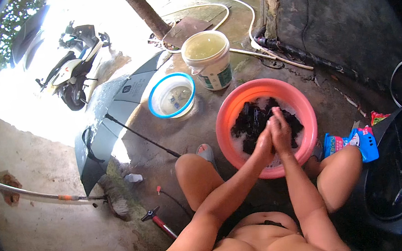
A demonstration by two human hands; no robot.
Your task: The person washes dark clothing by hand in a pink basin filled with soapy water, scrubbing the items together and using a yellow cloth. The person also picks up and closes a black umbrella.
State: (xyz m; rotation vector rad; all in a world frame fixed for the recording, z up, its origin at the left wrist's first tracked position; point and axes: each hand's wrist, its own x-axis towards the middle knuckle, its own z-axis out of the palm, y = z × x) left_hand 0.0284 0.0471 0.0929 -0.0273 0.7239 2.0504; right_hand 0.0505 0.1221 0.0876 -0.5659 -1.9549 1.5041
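Note:
My left hand (pixel 264 141) and my right hand (pixel 280 129) are pressed palm to palm above a round pink plastic basin (pixel 223 130). Their fingers point away from me. Nothing shows between the palms, but the inner sides are hidden. Below them, a heap of wet black cloth (pixel 246 120) lies in the basin, with whitish suds (pixel 263 103) around it. The basin stands on the ground between my bent knees.
Beyond the basin are a water-filled bucket (pixel 214 76) and a blue-rimmed tub (pixel 153 110). An open umbrella (pixel 107 126) lies left, near a hammer (pixel 155 218). Detergent bags (pixel 366 145) sit right. A hose (pixel 252 17) and a parked scooter (pixel 74 69) are farther off.

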